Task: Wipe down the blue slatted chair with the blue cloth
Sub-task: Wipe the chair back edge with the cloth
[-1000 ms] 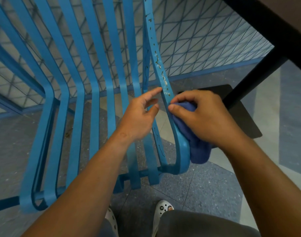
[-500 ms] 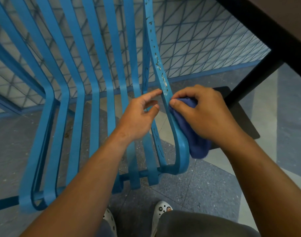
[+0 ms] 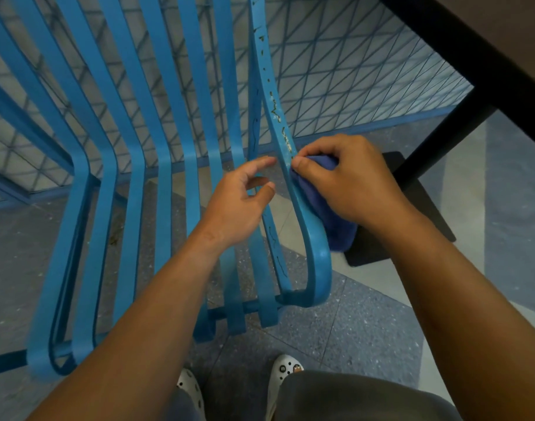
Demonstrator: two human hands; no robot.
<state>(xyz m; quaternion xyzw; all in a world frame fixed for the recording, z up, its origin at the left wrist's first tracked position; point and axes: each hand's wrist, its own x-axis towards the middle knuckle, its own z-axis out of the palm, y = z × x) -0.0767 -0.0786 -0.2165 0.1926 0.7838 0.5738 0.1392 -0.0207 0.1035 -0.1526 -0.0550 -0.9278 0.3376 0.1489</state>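
Gripped the blue cloth (image 3: pixel 336 220) in the right hand (image 3: pixel 348 183), fingers curled over the wad and thumb tip pushed against the outer face of the rightmost slat (image 3: pixel 290 165). Bunched the cloth between palm and slat, with its lower part hanging out below the hand, beside the slat's front curl. Held nothing in the left hand (image 3: pixel 238 205): fingers loosely spread, forefinger stretched toward the inner edge of the same slat, just beside it; whether touching, could not tell. Bracketed that slat from both sides, then, cloth hand outside, bare hand inside.

Belonged to the blue slatted chair (image 3: pixel 132 183), directly ahead and below. Ran long from the backrest at top, down past the hands, to the rounded loop at the seat's front edge. Showed dark marks and chipped spots along its upper stretch, above the cloth. Seemingly called for a stroke along that axis, most likely upward from the cloth, with the right hand the nearer and already placed. Left the other slats, off to the left, away from the cloth.

Further out: a speckled floor (image 3: pixel 336 335), a dark table leg (image 3: pixel 436 144) on its flat base plate at right, a mesh fence (image 3: pixel 351 86) behind, white clogs (image 3: pixel 283 372) at the bottom edge. No containers anywhere in view.
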